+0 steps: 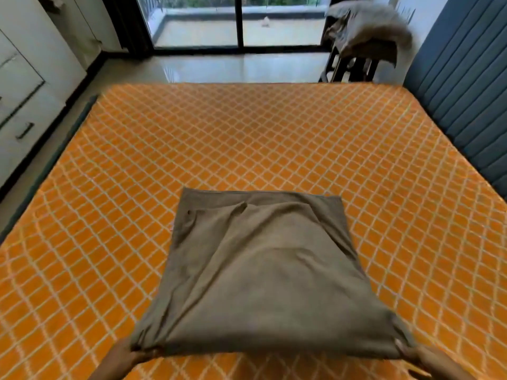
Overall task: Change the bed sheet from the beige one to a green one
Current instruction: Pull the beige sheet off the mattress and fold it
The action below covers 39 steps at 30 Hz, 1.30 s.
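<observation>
A person's left hand (129, 355) pinches the near left corner of a folded olive-green sheet (255, 272), which spreads forward from both hands across the bare orange diamond-patterned mattress (247, 138). The right hand (419, 357) grips the near right corner. Far beyond the right hand, crumpled beige fabric (367, 26) drapes over a dark rack (351, 67).

Soft daylight enters through the dark-framed glass sliding door (238, 20) at twelve o'clock, leaving glare on the glossy pale floor (236, 68). Edges bend with wide-angle distortion. The whole picture is slightly blurred.
</observation>
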Motion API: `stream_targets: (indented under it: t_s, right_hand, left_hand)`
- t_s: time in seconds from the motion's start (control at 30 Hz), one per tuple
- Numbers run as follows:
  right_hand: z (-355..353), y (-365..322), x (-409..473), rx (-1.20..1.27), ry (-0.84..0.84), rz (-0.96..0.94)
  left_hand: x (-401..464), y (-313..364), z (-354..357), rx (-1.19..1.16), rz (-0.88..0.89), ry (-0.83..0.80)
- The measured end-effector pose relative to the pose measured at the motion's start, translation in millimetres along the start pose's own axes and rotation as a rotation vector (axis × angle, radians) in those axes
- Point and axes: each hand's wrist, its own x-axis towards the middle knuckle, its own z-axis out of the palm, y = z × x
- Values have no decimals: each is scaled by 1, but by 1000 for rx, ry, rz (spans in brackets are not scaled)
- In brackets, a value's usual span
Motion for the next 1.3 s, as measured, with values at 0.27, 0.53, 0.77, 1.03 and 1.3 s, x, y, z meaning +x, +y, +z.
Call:
stream_targets:
  t_s: [0.27,0.53,0.77,1.03,1.3]
  right_hand:
    - [-31,-31,-36,-23,-148,206]
    - [-40,-187,5,-18,112,-79]
    - [-15,-288,137,280,226,-161]
    - [44,-278,263,220,545,-318]
    - [205,-176,205,-1037,410,-919]
  left_hand:
    - [-26,39,-27,-105,-62,-77]
    - [37,154,-72,-170,20,238]
    - [186,245,-80,-484,83,356]
    - [297,262,-17,59,132,505]
    - [252,205,148,843,597,254]
